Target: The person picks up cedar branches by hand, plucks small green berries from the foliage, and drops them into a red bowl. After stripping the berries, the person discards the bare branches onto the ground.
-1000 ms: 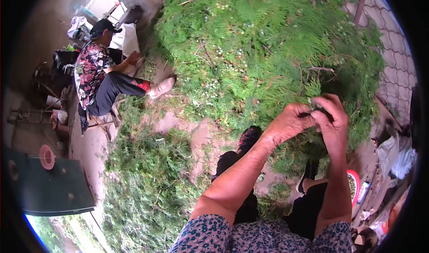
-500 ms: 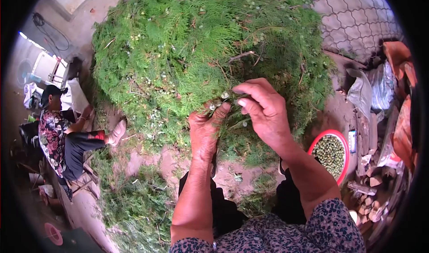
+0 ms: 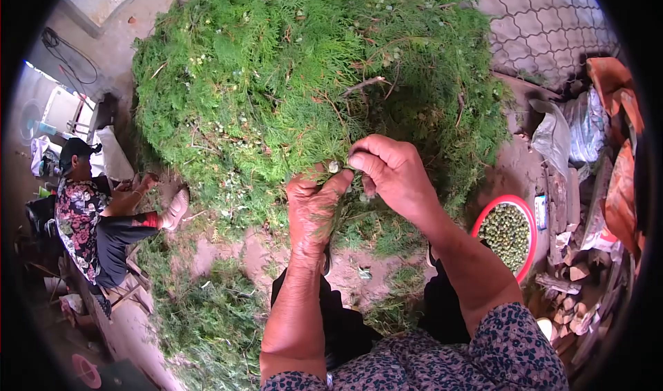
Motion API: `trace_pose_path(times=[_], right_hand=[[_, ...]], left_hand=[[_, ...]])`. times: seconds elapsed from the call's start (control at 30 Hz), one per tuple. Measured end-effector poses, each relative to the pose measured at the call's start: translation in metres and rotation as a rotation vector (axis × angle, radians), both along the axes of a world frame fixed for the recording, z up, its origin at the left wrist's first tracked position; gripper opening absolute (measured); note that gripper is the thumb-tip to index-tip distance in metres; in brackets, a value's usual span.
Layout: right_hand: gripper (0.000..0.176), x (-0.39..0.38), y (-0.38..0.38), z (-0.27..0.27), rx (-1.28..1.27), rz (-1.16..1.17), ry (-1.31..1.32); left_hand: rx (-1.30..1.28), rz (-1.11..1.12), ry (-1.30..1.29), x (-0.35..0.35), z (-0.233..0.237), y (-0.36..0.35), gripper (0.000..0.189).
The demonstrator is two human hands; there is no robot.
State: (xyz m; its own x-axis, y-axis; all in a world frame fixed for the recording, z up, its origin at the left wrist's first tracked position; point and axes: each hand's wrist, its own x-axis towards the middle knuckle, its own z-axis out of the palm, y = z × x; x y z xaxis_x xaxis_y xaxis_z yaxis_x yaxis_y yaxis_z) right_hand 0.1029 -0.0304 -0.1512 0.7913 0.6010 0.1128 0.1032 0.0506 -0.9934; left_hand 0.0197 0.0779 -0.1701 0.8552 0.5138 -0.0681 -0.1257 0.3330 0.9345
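My left hand (image 3: 311, 208) is closed round a cypress sprig (image 3: 324, 224) in front of the big green heap (image 3: 242, 66). A pale cone (image 3: 334, 165) shows at the thumb and fingertips of that hand. Right beside it, my right hand (image 3: 395, 173) is closed, thumb and forefinger pinched together close to the left thumb tip. Whatever lies between those right fingertips is hidden or too small to name. Pale cones and feathery green twigs fill the heap behind both hands.
At the right stands a red-rimmed basin (image 3: 532, 246) with many small green cones (image 3: 506, 235). Plastic bags (image 3: 587, 132) and split firewood (image 3: 570, 301) lie beyond it. Another person (image 3: 86, 211) sits at the left. More cut branches (image 3: 207, 315) lie on the floor at the lower left.
My right hand has moved left and its fingers have closed at the left thumb. My left hand still grips the sprig. The seated person's hands have shifted slightly.
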Motion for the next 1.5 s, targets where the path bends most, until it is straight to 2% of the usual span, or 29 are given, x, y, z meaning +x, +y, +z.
trace_pose_path(times=[0.03,0.1,0.13,0.23,0.3,0.37,0.4,0.43,0.5,0.53,0.57,0.63,0.67,0.8,0.87,1.0,1.1,1.17,1.23,1.3,1.33,1.37,1.4,1.43,1.5], right_hand=[[0.008,0.001,-0.001,0.000,-0.001,-0.001,0.002],[0.015,0.005,-0.004,0.000,0.198,0.119,0.574],[0.017,0.009,-0.005,-0.007,0.291,0.175,0.700],[0.017,0.010,-0.004,-0.003,0.358,0.109,0.697],[0.013,0.013,-0.004,-0.002,0.362,0.144,0.636],[0.013,0.010,-0.001,0.005,0.432,0.065,0.579],[0.019,0.011,-0.005,0.004,0.380,0.181,0.515],[0.019,0.010,-0.006,0.003,0.379,0.178,0.515],[0.020,0.005,-0.004,0.006,0.166,0.214,0.197],[0.022,0.002,0.000,0.009,0.043,0.103,0.015],[0.022,0.001,0.002,0.009,0.041,0.101,0.016],[0.025,-0.001,0.005,0.007,-0.101,0.043,-0.422],[0.026,0.000,0.008,0.000,-0.067,-0.026,-0.539],[0.021,-0.001,0.009,-0.006,-0.067,-0.029,-0.526],[0.022,-0.004,0.010,-0.007,-0.043,-0.047,-0.416],[0.019,-0.010,0.011,-0.006,-0.019,-0.132,-0.429],[0.006,-0.005,0.008,-0.005,0.206,-0.042,0.257],[0.007,0.002,0.008,-0.002,0.352,-0.045,0.329],[0.010,0.005,0.005,-0.001,0.358,-0.035,0.344],[0.012,0.006,0.002,0.001,0.394,0.097,0.477],[0.012,0.005,0.002,0.001,0.393,0.097,0.476],[0.011,0.004,0.003,0.000,0.198,0.088,0.216],[0.012,0.002,0.004,-0.001,0.003,0.078,-0.045],[0.015,0.001,0.005,-0.001,-0.069,0.031,-0.317],[0.020,-0.003,0.010,-0.006,-0.040,0.005,-0.455]], left_hand=[[-0.001,-0.001,0.002,0.000,-0.005,0.000,0.008],[-0.214,0.084,-0.112,0.001,-0.014,0.001,0.012],[-0.245,0.063,-0.109,0.000,-0.011,0.002,0.016],[-0.152,-0.002,-0.103,0.002,-0.006,0.005,0.015],[-0.122,0.022,-0.114,0.002,-0.004,0.006,0.010],[0.036,0.000,0.003,0.000,0.005,0.006,0.009],[0.127,-0.017,0.070,-0.002,0.011,0.007,0.012],[0.125,-0.019,0.070,-0.002,0.013,0.006,0.012],[0.177,-0.039,0.131,-0.002,0.016,0.004,0.011],[0.207,-0.025,0.137,-0.001,0.014,0.002,0.009],[0.206,-0.027,0.138,-0.002,0.008,0.004,0.009],[0.471,-0.066,0.164,-0.003,-0.004,0.010,0.010],[0.486,-0.086,0.145,-0.003,-0.007,0.011,0.011],[0.470,-0.031,0.073,0.001,-0.011,0.006,0.016],[0.385,-0.058,0.208,0.000,-0.006,0.008,0.015],[0.392,-0.079,0.247,-0.002,-0.003,0.014,0.012],[0.239,-0.118,0.196,-0.001,0.002,0.012,0.007],[0.158,-0.120,0.117,-0.003,0.007,0.009,0.005],[0.132,-0.108,0.102,-0.003,0.000,0.009,0.005],[0.106,-0.094,0.085,-0.003,-0.002,0.010,0.006],[0.009,-0.081,0.095,-0.003,-0.002,0.011,0.007],[-0.089,-0.067,0.106,-0.003,-0.001,0.012,0.010],[-0.027,-0.071,0.120,-0.004,-0.002,0.014,0.010],[-0.028,-0.071,0.119,-0.003,-0.006,0.014,0.010],[0.148,-0.064,0.036,-0.002,-0.012,0.015,0.008]])
